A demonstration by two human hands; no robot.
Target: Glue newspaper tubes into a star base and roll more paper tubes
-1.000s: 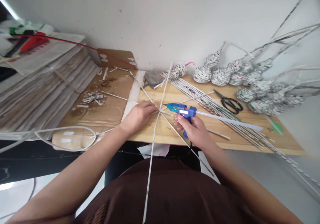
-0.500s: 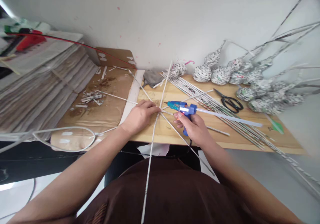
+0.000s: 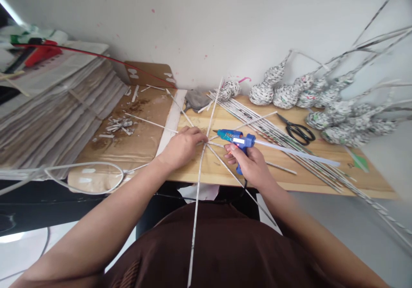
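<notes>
Several thin paper sticks cross like spokes on the wooden board, one reaching down over the brown clothing. My left hand presses its fingertips on the crossing point, which they partly cover. My right hand is wrapped round the handle of a blue glue gun. The gun's nozzle points left, a little above and to the right of the crossing, apart from my left fingers. A long clear glue stick sticks out from the gun's back.
Black scissors lie right of a bundle of paper sticks. Woven paper gourd shapes stand along the wall. At the left, a tall paper stack borders cardboard with paper scraps. A grey cloth lies behind.
The whole view has shifted slightly. My left fingers have bent a little at the crossing, while the glue gun stays almost where it was in my right hand.
</notes>
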